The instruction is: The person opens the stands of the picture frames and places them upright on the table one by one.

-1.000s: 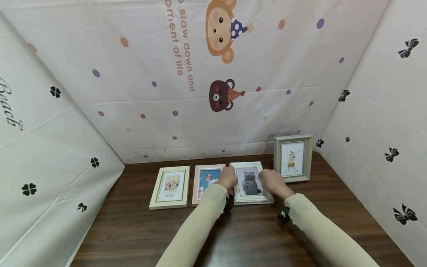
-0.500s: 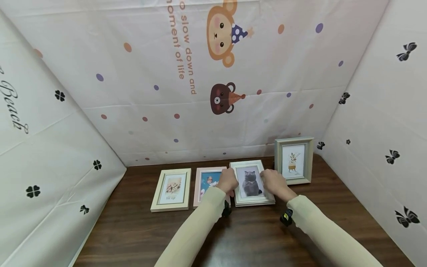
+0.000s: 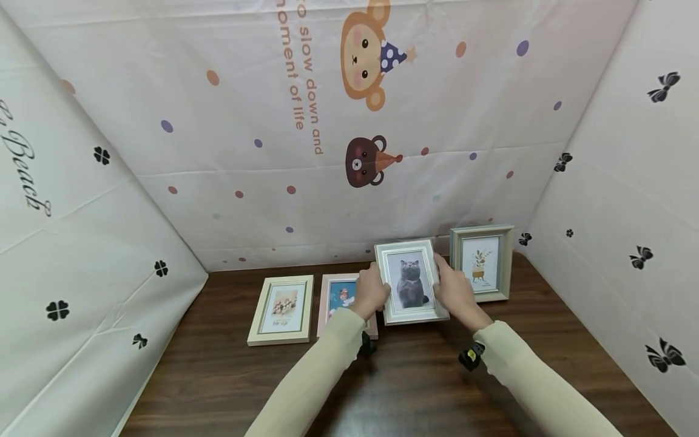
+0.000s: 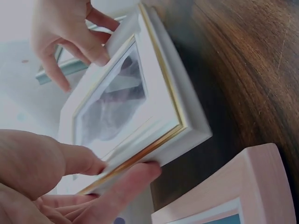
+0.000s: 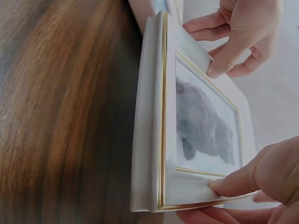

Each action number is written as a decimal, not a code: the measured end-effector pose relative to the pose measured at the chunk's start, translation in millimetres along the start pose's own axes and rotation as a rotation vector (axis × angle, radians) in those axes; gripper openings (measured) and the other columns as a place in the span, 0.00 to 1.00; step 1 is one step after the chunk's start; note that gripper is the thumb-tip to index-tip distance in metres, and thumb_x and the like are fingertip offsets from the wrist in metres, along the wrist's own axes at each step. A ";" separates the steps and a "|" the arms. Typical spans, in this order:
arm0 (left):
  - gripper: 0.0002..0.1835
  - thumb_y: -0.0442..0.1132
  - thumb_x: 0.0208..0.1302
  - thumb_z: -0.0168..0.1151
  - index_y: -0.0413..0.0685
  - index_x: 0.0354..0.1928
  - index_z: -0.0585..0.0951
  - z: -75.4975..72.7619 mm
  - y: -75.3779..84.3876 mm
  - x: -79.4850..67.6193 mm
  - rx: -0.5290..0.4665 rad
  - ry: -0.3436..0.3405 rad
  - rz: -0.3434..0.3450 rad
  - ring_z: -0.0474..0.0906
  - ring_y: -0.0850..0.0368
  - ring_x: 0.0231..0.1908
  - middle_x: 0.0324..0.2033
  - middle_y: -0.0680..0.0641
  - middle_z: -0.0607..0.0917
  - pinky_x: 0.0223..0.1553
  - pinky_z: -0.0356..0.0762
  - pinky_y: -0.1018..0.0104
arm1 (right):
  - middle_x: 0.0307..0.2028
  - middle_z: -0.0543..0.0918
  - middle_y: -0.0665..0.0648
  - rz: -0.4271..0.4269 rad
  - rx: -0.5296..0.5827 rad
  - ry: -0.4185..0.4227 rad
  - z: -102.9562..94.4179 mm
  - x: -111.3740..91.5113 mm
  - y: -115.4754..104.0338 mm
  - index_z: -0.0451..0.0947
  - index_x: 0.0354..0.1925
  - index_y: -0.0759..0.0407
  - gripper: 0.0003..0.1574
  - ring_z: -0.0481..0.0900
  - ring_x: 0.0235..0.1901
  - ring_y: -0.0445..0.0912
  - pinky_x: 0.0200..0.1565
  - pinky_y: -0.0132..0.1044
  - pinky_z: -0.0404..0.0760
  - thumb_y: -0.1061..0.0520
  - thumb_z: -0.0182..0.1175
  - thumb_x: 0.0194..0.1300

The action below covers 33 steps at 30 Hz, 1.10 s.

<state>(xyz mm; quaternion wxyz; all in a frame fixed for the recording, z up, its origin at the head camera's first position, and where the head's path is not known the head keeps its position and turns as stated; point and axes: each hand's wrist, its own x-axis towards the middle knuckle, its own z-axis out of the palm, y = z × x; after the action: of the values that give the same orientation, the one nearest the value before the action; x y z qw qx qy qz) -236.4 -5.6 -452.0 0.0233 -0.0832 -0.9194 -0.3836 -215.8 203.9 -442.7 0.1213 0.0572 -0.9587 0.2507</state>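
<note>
A white photo frame with a thin gold line and a grey cat picture is tilted up between both hands, its far edge raised toward the back wall. My left hand grips its left side, thumb on the front and fingers against the outer edge, as the left wrist view shows. On the opposite side my right hand holds the frame the same way; its thumb presses the front border in the right wrist view. A pink photo frame lies flat just left of it, partly covered by my left hand and sleeve.
At the far left a cream photo frame lies flat. A grey-green photo frame with a plant picture stands upright, close to my right hand. Printed cloth walls enclose the dark wooden table at the back and sides.
The cat photo frame, nearly flat on the table before, has been tilted upright by both hands, its far edge rising. The other frames have stayed where they were.
</note>
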 end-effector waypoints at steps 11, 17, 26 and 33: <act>0.08 0.32 0.71 0.61 0.41 0.43 0.70 -8.1 2.3 -4.8 -0.014 0.223 0.187 0.61 0.60 0.07 0.13 0.49 0.68 0.09 0.56 0.70 | 0.17 0.75 0.58 0.024 0.034 0.165 -8.3 3.5 -9.3 0.62 0.75 0.64 0.42 0.62 0.12 0.46 0.16 0.39 0.59 0.67 0.61 0.66; 0.08 0.32 0.71 0.62 0.41 0.43 0.70 -9.9 0.4 -6.2 -0.005 0.292 0.243 0.62 0.59 0.10 0.14 0.49 0.68 0.12 0.57 0.70 | 0.36 0.86 0.69 -0.006 0.051 0.241 -8.0 4.5 -10.9 0.66 0.73 0.64 0.39 0.68 0.16 0.50 0.20 0.42 0.63 0.67 0.63 0.65; 0.08 0.34 0.71 0.63 0.43 0.42 0.72 -8.1 -5.0 -9.3 -0.007 0.314 0.271 0.60 0.62 0.11 0.15 0.52 0.69 0.14 0.55 0.70 | 0.43 0.86 0.70 0.016 0.050 0.253 -4.0 2.0 -10.5 0.67 0.73 0.62 0.40 0.72 0.20 0.51 0.23 0.44 0.66 0.66 0.65 0.65; 0.15 0.40 0.68 0.69 0.43 0.51 0.79 -13.0 -3.5 -13.5 0.020 0.365 0.203 0.70 0.64 0.14 0.26 0.49 0.87 0.15 0.63 0.71 | 0.44 0.87 0.68 0.042 0.075 0.241 -1.4 4.1 -10.8 0.67 0.73 0.62 0.39 0.73 0.20 0.52 0.23 0.43 0.67 0.65 0.64 0.66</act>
<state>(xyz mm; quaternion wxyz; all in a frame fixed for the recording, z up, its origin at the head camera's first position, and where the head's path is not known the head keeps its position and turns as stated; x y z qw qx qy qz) -224.0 -19.1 -446.7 0.2287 -0.1041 -0.8907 -0.3789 -217.6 195.0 -435.5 0.2280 0.0113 -0.9282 0.2939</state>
